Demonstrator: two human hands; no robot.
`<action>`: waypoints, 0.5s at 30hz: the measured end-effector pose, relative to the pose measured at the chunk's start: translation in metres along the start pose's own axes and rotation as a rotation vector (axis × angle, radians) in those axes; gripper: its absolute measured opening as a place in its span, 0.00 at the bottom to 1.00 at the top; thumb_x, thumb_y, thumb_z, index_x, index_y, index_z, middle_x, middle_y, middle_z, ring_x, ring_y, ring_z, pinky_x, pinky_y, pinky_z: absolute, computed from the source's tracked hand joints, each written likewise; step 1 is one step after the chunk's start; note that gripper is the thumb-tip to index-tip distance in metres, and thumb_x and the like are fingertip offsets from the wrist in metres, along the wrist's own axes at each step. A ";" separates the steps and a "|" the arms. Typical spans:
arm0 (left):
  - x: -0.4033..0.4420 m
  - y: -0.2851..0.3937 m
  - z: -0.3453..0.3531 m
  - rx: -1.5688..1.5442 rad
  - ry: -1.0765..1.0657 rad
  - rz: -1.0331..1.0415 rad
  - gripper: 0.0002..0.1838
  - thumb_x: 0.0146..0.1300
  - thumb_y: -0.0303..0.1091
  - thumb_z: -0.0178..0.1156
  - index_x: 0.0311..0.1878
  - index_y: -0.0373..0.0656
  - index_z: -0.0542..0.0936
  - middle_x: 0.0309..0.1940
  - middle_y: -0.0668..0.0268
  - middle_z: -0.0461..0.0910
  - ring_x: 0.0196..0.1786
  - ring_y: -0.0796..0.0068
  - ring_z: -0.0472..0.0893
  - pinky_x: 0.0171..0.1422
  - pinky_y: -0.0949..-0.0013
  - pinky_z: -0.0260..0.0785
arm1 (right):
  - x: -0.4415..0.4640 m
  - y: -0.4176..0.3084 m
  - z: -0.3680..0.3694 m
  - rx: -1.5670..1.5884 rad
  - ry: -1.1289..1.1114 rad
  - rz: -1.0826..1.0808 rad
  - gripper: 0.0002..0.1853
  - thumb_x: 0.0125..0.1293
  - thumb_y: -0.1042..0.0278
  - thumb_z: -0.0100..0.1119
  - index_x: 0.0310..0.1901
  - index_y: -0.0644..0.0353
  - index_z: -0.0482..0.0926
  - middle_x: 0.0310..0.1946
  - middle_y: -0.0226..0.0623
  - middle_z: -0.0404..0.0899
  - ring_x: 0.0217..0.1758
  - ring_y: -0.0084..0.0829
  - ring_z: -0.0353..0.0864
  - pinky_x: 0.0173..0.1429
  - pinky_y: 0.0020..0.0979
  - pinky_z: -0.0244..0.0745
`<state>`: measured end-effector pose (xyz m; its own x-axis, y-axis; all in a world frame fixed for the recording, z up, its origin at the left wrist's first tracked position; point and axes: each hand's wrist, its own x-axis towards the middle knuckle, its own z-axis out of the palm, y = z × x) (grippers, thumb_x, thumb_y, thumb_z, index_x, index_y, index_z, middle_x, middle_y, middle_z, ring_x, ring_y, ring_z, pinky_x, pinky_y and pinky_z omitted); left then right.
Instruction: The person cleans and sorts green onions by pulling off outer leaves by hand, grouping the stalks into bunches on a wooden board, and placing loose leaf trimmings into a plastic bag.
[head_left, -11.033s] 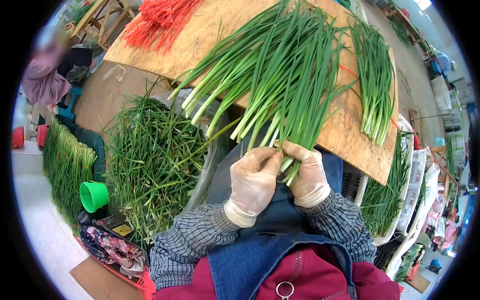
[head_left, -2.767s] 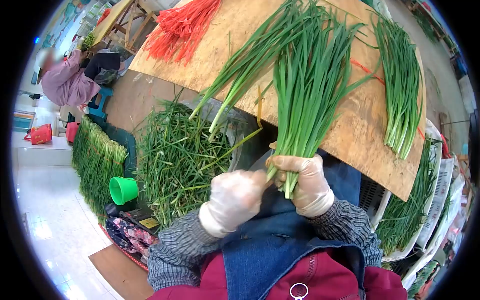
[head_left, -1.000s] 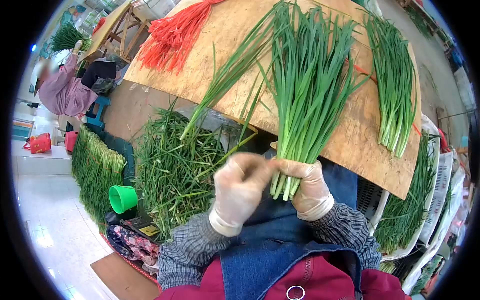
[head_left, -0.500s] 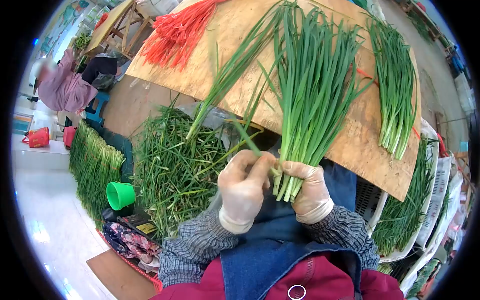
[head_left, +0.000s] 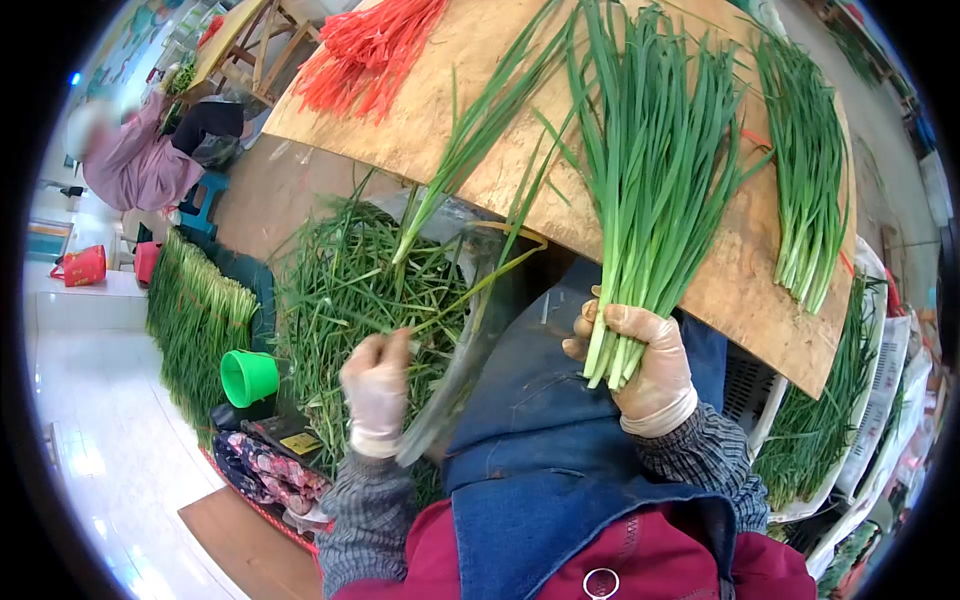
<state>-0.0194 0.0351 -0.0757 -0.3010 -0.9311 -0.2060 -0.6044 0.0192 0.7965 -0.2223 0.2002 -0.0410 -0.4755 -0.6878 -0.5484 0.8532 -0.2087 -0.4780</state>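
Note:
My right hand (head_left: 650,370), in a pale glove, grips a bunch of green stalks (head_left: 655,190) near its white lower ends, with the leaves spread over the wooden board (head_left: 740,270). Over the heap of loose green trimmings (head_left: 350,290) at the left is my gloved left hand (head_left: 378,385), its fingers pinched together; a blurred thin strand seems to reach from the fingertips. A few loose stalks (head_left: 480,130) lie across the board's front edge. Another bunch (head_left: 805,180) rests on the board's right side.
Red ties (head_left: 370,60) lie at the board's back left. A green bucket (head_left: 249,378) stands left of the heap, near upright bundles (head_left: 200,320). Another person (head_left: 140,160) sits at the far left. Crates of greens (head_left: 815,430) are at the right.
My left hand has moved left, away from the bunch to over the heap. My right hand keeps its hold. Since the oldest frame, fewer loose stalks lie left of the bunch.

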 end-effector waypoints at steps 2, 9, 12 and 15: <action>-0.003 0.034 0.031 0.121 -0.047 0.310 0.13 0.55 0.37 0.63 0.35 0.35 0.80 0.35 0.54 0.79 0.37 0.66 0.79 0.41 0.66 0.71 | -0.002 -0.001 0.002 -0.010 0.018 0.028 0.19 0.53 0.74 0.56 0.47 0.68 0.70 0.35 0.41 0.76 0.35 0.34 0.78 0.38 0.38 0.80; 0.044 0.090 0.105 -0.073 -0.358 -0.011 0.20 0.58 0.45 0.58 0.34 0.31 0.79 0.24 0.58 0.80 0.27 0.71 0.77 0.34 0.71 0.68 | 0.005 -0.001 -0.013 0.113 -0.189 0.080 0.20 0.55 0.73 0.56 0.51 0.67 0.69 0.40 0.44 0.79 0.37 0.33 0.81 0.39 0.34 0.80; 0.040 0.094 0.111 -0.496 -0.388 -0.122 0.17 0.59 0.42 0.57 0.27 0.35 0.78 0.15 0.68 0.74 0.17 0.81 0.68 0.23 0.77 0.59 | 0.006 0.000 -0.013 0.164 -0.192 0.096 0.23 0.54 0.72 0.58 0.53 0.68 0.68 0.35 0.40 0.77 0.30 0.29 0.76 0.35 0.30 0.73; 0.023 0.078 0.071 -0.445 -0.130 0.206 0.12 0.60 0.37 0.54 0.26 0.38 0.78 0.16 0.70 0.73 0.15 0.86 0.61 0.19 0.79 0.50 | 0.004 -0.003 -0.011 0.181 -0.188 0.089 0.24 0.51 0.72 0.60 0.51 0.69 0.68 0.30 0.37 0.74 0.26 0.25 0.71 0.33 0.29 0.67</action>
<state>-0.1257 0.0411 -0.0582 -0.4869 -0.8710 -0.0659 -0.1588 0.0140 0.9872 -0.2290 0.2051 -0.0496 -0.3632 -0.8226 -0.4375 0.9223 -0.2507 -0.2943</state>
